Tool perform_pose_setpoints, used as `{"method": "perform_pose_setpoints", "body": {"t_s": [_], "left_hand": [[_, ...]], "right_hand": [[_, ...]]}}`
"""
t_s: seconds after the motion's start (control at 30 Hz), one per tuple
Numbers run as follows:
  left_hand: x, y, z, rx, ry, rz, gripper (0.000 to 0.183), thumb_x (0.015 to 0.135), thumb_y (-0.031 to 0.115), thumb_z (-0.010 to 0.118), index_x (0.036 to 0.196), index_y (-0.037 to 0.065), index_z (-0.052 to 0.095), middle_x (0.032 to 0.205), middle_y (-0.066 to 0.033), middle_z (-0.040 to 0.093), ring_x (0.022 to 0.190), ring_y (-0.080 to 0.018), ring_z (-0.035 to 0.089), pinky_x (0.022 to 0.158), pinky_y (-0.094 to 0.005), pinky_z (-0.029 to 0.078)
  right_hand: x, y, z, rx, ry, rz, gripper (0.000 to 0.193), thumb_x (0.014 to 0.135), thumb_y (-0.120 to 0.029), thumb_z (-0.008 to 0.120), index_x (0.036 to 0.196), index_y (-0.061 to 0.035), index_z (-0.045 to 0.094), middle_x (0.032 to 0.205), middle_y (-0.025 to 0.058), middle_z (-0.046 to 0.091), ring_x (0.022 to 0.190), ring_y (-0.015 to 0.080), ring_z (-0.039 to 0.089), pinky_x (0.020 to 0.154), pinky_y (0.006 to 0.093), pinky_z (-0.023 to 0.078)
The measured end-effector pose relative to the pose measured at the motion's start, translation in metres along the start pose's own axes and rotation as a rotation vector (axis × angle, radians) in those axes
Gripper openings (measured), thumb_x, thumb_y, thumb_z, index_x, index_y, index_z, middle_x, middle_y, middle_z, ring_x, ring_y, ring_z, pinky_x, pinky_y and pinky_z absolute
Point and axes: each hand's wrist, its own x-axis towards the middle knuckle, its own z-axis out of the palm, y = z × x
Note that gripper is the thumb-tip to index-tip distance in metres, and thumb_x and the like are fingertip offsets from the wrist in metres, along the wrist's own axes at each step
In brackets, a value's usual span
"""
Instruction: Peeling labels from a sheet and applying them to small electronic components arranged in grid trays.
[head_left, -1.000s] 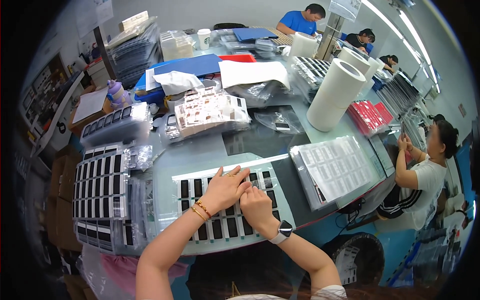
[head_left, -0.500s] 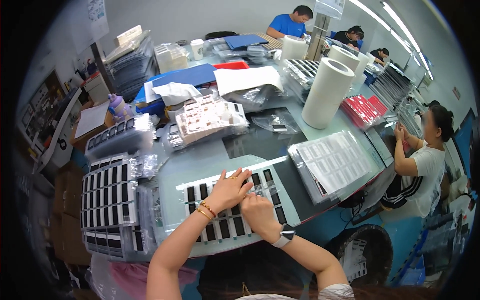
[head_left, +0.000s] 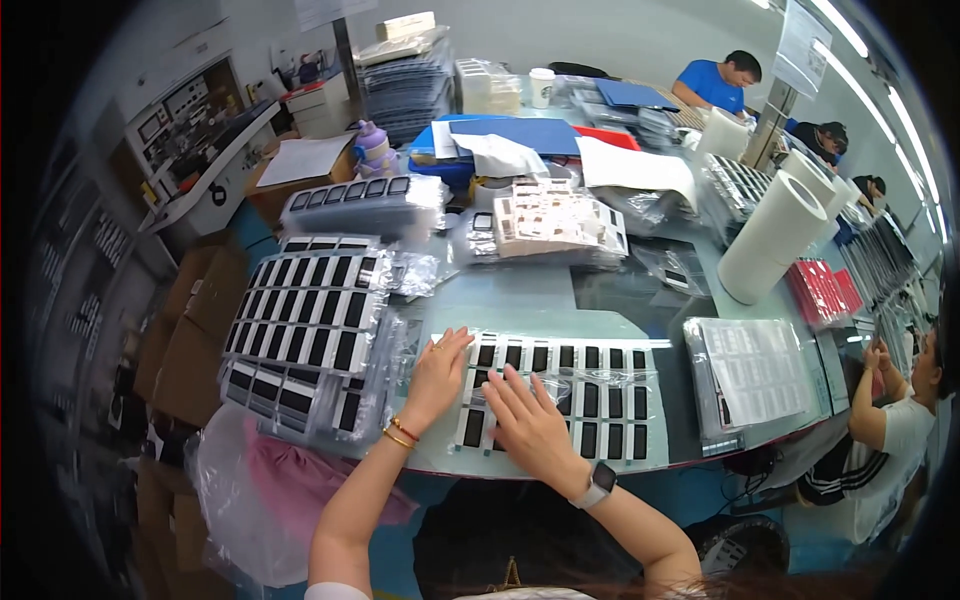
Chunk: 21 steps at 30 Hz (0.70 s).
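In front of me lies a tray-like sheet (head_left: 627,450) with rows of black rectangular pieces in white frames, partly under shiny clear film. My left hand (head_left: 436,380) is at the sheet's left edge, fingers stretched out and pointing away from me; it holds nothing that I can see. Over the left half of the sheet, my right hand (head_left: 532,428) has its fingers extended and slightly apart, hiding some of the black pieces. Whether its palm touches the film I cannot tell. A gold and red bracelet is on my left wrist, a watch (head_left: 597,485) on my right.
To the left rises a stack of similar sheets (head_left: 300,305). Bagged white pieces (head_left: 555,225) lie beyond, near a purple bottle (head_left: 374,150). On the right are a paper-topped stack (head_left: 755,370) and a tall white roll (head_left: 772,237). A co-worker (head_left: 905,425) sits at far right.
My view has swung left, so the scene sits further right. My hands have come apart: the left has moved to the sheet's left edge, and the right has gone from closed to open.
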Motion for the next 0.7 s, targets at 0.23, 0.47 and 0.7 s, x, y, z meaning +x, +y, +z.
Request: {"method": "perform_pose_setpoints", "body": {"t_s": [0.23,0.47,0.7], "left_hand": [[-0.025,0.018,0.001,0.187,-0.053,-0.051,0.04,0.102,0.022,0.055,0.141,0.016,0.063,0.152,-0.0041,0.056,0.15,-0.031,0.037,0.124,-0.0548,0.017],[-0.029,0.029,0.005,0.299,-0.016,-0.13,0.042,0.103,0.024,0.055,0.144,0.02,0.059,0.154,0.0039,0.054,0.151,-0.0296,0.036,0.121,-0.0678,0.011],[-0.031,0.033,0.007,0.381,-0.012,-0.111,0.044,0.105,0.022,0.052,0.148,0.021,0.055,0.155,0.0036,0.052,0.151,-0.0304,0.037,0.12,-0.0681,0.014]], "right_hand": [[-0.011,0.018,0.019,-0.133,-0.038,-0.123,0.034,0.084,-0.005,0.063,0.118,-0.0048,0.068,0.132,0.0103,0.067,0.127,0.028,0.061,0.108,0.0472,0.047],[-0.016,0.031,0.006,0.004,-0.096,-0.16,0.035,0.08,-0.002,0.064,0.115,-0.0062,0.071,0.13,0.0103,0.07,0.128,0.0277,0.062,0.109,0.045,0.047],[-0.024,0.046,-0.012,0.083,-0.223,-0.213,0.04,0.078,-0.001,0.068,0.117,-0.008,0.072,0.131,0.0102,0.07,0.132,0.0277,0.06,0.112,0.0461,0.045]]}}
